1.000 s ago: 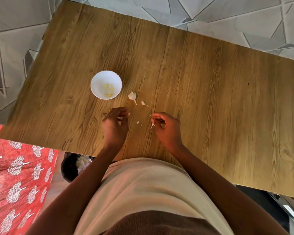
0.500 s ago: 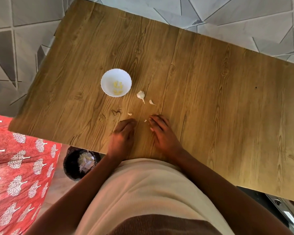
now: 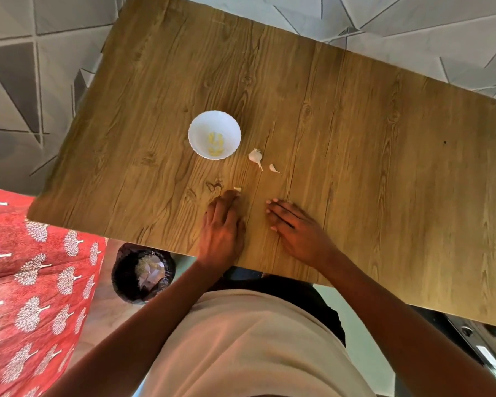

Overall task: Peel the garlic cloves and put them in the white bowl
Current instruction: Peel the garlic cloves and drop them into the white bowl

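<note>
head view, steeply downward, close over the table (image 3: pixel 355 138)

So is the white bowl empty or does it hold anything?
Not empty: the white bowl stands upright with a few yellowish peeled cloves at its bottom.

L hand (image 3: pixel 222 224) & R hand (image 3: pixel 294 226) palm-down, fingers straight, side by side, slightly apart.

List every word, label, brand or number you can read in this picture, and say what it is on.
None: no readable text shows anywhere.
The white bowl is plain.
The wooden table shows only grain.
The red cloth bears a white tree pattern, no letters.
The black bin shows no label.
</note>
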Available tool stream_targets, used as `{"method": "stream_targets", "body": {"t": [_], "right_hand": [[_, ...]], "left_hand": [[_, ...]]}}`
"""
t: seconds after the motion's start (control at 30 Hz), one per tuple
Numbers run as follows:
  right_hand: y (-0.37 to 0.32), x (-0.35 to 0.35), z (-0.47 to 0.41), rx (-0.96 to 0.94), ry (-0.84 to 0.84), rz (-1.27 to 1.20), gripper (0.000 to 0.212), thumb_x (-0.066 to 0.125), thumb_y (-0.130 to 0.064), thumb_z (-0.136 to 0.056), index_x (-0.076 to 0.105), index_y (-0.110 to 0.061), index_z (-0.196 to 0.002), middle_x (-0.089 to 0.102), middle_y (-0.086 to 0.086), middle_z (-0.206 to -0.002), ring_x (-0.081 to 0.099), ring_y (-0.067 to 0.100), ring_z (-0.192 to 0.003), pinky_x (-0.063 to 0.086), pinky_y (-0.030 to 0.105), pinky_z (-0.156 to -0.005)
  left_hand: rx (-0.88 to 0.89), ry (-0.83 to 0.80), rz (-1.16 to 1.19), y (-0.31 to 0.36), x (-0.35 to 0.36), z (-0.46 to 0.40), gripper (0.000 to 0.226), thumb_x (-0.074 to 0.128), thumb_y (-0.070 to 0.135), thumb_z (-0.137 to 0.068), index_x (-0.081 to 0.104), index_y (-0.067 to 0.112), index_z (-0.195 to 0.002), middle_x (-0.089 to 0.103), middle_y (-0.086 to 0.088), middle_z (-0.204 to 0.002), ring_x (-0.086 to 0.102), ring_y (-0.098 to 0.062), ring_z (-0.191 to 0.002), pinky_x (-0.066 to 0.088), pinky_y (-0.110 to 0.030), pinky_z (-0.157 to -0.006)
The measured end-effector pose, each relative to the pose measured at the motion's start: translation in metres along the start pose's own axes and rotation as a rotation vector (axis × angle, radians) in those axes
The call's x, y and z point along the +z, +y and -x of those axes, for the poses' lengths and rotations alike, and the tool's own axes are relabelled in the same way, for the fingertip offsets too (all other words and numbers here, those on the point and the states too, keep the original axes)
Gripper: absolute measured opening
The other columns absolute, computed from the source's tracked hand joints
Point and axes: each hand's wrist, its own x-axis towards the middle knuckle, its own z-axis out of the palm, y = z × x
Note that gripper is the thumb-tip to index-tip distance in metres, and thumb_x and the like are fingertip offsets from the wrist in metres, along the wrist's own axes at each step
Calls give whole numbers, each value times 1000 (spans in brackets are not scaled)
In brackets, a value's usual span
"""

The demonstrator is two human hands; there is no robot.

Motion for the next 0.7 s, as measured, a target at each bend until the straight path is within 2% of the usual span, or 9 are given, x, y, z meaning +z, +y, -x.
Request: {"method": "stream_targets", "body": {"t": [0.07,0.13,0.2,0.3,0.37,0.47,0.57,0.7], "right_hand": [[-2,-4,-4,40,27,-33,44,41,-26,-106,60,-4,-138,55,15,-147,49,31,-139,43,47,-115],[-8,-7,-13,89,85,-108,37,48,-23,-104,66,-4,-131,61,14,-136,55,30,-129,50,41,-105],[-16,-6,-28,199,137,-254,28,59,-16,-100,70,-6,-124,64,11,-125,58,24,-117,55,36,-95],[-28,-5,-59,419,159,-520,23,70,-14,-95,74,-8,-117,66,6,-108,64,17,-99,59,37,-87],[-30,-2,-76,535,157,-610,21,73,-15,-93,76,-10,-113,68,4,-103,67,14,-90,60,37,-83],[-32,5,-92,606,187,-579,20,76,-12,-88,79,-11,-108,69,6,-98,68,19,-87,59,41,-82],[-38,14,-97,640,194,-494,18,75,-14,-87,79,-16,-104,70,3,-96,64,22,-91,55,44,-85],[-45,20,-104,701,180,-483,18,72,-13,-88,78,-21,-102,69,-2,-97,60,21,-96,53,46,-86]], "left_hand": [[-56,1,-43,5,2,-3,43,65,21,-99,57,1,-137,51,-20,-143,51,-39,-122,45,-49,-102],[-106,10,-23,7,2,-8,40,60,22,-102,56,2,-136,51,-20,-139,52,-38,-117,47,-50,-96],[-144,37,8,5,-1,-17,36,53,15,-102,59,0,-135,56,-20,-132,55,-39,-110,52,-53,-88],[-211,53,19,2,-8,-34,36,58,-6,-92,67,1,-127,59,-20,-119,62,-41,-100,58,-54,-73],[-229,52,8,3,-11,-42,34,63,-8,-88,73,4,-118,59,-16,-110,65,-37,-90,59,-51,-63],[-227,47,-32,1,-11,-46,19,70,2,-89,77,6,-106,60,-12,-104,66,-33,-78,56,-43,-54],[-276,56,-23,-3,-12,-48,14,70,14,-89,78,7,-99,63,-6,-102,67,-32,-74,56,-44,-54],[-281,50,2,-6,-16,-52,9,76,13,-88,78,10,-96,65,-4,-97,67,-30,-72,56,-42,-54]]}}
